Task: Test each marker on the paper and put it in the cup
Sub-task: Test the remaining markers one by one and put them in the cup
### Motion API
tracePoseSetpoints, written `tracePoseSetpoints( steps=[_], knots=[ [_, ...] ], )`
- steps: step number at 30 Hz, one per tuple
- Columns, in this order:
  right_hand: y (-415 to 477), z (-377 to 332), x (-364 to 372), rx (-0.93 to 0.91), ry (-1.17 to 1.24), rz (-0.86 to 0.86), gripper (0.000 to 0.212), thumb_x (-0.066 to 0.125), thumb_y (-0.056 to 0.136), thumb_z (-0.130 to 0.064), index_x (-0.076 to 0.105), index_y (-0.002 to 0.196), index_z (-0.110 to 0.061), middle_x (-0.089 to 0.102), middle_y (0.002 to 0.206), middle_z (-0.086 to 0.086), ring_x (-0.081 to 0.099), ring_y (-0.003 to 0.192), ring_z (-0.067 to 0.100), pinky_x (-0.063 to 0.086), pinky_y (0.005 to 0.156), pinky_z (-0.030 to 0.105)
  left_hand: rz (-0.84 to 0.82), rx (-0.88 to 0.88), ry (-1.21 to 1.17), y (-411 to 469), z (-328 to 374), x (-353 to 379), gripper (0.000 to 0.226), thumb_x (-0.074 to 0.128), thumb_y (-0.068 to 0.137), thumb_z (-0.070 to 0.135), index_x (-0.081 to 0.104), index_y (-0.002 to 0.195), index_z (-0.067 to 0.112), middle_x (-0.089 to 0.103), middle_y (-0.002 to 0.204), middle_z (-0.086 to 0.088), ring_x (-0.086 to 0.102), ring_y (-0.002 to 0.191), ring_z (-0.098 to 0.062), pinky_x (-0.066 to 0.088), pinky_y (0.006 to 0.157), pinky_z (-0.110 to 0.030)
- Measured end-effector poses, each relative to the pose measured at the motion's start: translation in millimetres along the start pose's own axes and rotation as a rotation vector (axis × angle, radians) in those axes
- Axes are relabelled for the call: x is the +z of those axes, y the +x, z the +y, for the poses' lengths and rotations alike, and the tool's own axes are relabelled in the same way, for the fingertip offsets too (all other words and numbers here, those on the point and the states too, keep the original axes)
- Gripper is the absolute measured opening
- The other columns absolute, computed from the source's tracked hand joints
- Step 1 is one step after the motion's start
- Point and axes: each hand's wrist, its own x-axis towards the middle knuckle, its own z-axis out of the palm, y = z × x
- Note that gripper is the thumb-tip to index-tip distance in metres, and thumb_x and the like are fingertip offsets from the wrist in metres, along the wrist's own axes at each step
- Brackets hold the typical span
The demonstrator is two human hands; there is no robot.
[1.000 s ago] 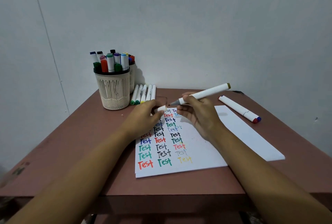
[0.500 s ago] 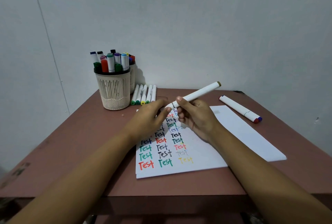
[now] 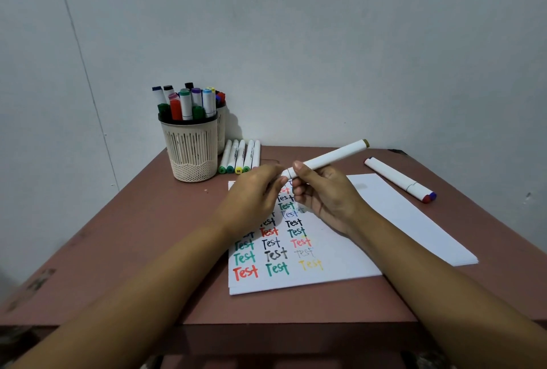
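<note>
**Marker pinched in both hands over the paper**

Right now the white marker [image 3: 328, 158] sits at the centre of the frame, held between my two hands just above the top of the paper [image 3: 384, 220]. Its long axis runs on a slant: the lower end points toward the left and meets my left hand [image 3: 251, 194], while the olive-tipped end rises toward the upper right, clear of my fingers.

My right hand [image 3: 322, 194] has its grip pressed together around the lower part of the barrel, thumb on top and fingers curled beneath. My left grip is pinched together at the marker's lower end, fingertips touching it; what lies under those fingertips is hidden, so I cannot tell whether a cap is on.

Rows of the word "Test" in red, green, black, blue and yellow fill the left part of the paper, partly covered by my hands. The cup [image 3: 191, 149], a cream ribbed holder packed with upright markers, stands in the upper left of the counter [image 3: 118, 250], well apart from my hands. A row of markers [image 3: 241, 157] lies flat just right of the cup. Another white marker with a red and blue end [image 3: 398, 179] lies toward the right of the frame, just beyond the paper's far edge.
</note>
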Motion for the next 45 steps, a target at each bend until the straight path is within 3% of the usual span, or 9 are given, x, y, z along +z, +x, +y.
tracePoseSetpoints(
  steps=[5,8,14,20,27,32,36,39,45],
  knots=[
    [0.5,1.6,-1.0,0.005,-0.057,0.021,0.015,0.055,0.095,-0.018,0.054,0.086,-0.006,0.055,0.062,0.003,0.053,0.05,0.009,0.048,0.051,0.019,-0.051,-0.043,-0.014,0.5,-3.1,0.2,0.022,0.052,0.094,0.02,0.064,0.109,0.008,0.062,0.075,-0.006,0.055,0.067,-0.019,0.041,0.062,-0.032],
    [1.0,-1.4,1.6,-0.009,-0.091,0.088,0.019,0.051,0.098,-0.021,0.054,0.083,-0.009,0.054,0.065,0.003,0.054,0.055,0.01,0.048,0.052,0.021,-0.063,-0.117,-0.039,3.2,-4.1,-1.7,0.026,0.052,0.094,0.028,0.064,0.113,0.017,0.063,0.076,0.004,0.051,0.062,-0.001,0.037,0.058,-0.014],
    [3.5,-22.4,-11.0,-0.062,0.256,0.354,0.014,0.036,0.098,-0.008,0.037,0.084,-0.01,0.045,0.067,0.01,0.051,0.058,0.023,0.05,0.061,0.036,-0.049,-0.379,0.065,-0.1,-25.7,-12.9,0.036,0.044,0.097,0.031,0.055,0.127,0.014,0.057,0.127,-0.007,0.052,0.113,-0.018,0.037,0.087,-0.025],
    [8.5,-33.2,-38.9,0.026,-0.664,0.521,0.022,0.035,0.1,-0.032,0.042,0.105,-0.011,0.047,0.076,0.003,0.044,0.058,0.017,0.036,0.048,0.025,-0.285,-0.485,0.279,-4.9,-40.9,-13.0,0.037,0.041,0.096,0.029,0.054,0.127,0.014,0.049,0.13,-0.013,0.044,0.119,-0.025,0.036,0.097,-0.033],
    [13.8,-44.7,-100.5,-0.007,-1.557,0.665,0.033,0.051,0.096,-0.031,0.065,0.088,-0.002,0.059,0.096,0.014,0.052,0.096,0.032,0.037,0.069,0.031,-0.308,-0.501,0.295,-3.5,-41.2,-13.7,0.037,0.041,0.096,0.032,0.053,0.128,0.018,0.048,0.132,-0.01,0.044,0.12,-0.024,0.037,0.1,-0.036],
    [10.3,-43.0,-119.3,0.038,-1.621,0.726,0.034,0.046,0.097,-0.033,0.055,0.076,-0.008,0.058,0.086,0.011,0.053,0.096,0.031,0.027,0.076,0.036,-0.315,-0.512,0.311,-3.8,-40.2,-13.9,0.038,0.041,0.096,0.033,0.051,0.13,0.02,0.046,0.132,-0.011,0.043,0.121,-0.025,0.036,0.101,-0.037],
    [5.2,-40.5,-121.4,-0.002,-1.727,0.61,0.028,0.046,0.097,-0.018,0.058,0.075,-0.031,0.058,0.087,0.007,0.055,0.098,0.032,0.041,0.082,0.038,-0.308,-0.509,0.307,-3.3,-37.4,-14.2,0.038,0.041,0.096,0.032,0.05,0.13,0.02,0.046,0.131,-0.011,0.043,0.12,-0.025,0.037,0.101,-0.037],
    [4.1,-36.3,-131.7,0.002,-1.699,0.605,0.021,0.049,0.092,-0.011,0.069,0.095,-0.015,0.062,0.095,0.009,0.051,0.102,0.031,0.045,0.087,0.043,-0.315,-0.509,0.309,-3.8,-35.8,-15.2,0.038,0.04,0.096,0.033,0.05,0.131,0.02,0.046,0.131,-0.011,0.043,0.12,-0.025,0.037,0.101,-0.037],
    [8.1,-31.4,-146.9,-0.091,-1.582,0.63,0.015,0.053,0.085,-0.004,0.068,0.083,-0.002,0.064,0.089,0.013,0.055,0.084,0.031,0.049,0.069,0.037,-0.329,-0.516,0.317,-2.7,-36.4,-14.7,0.038,0.04,0.096,0.034,0.048,0.132,0.021,0.045,0.133,-0.01,0.042,0.121,-0.024,0.036,0.102,-0.039]
  ],
)
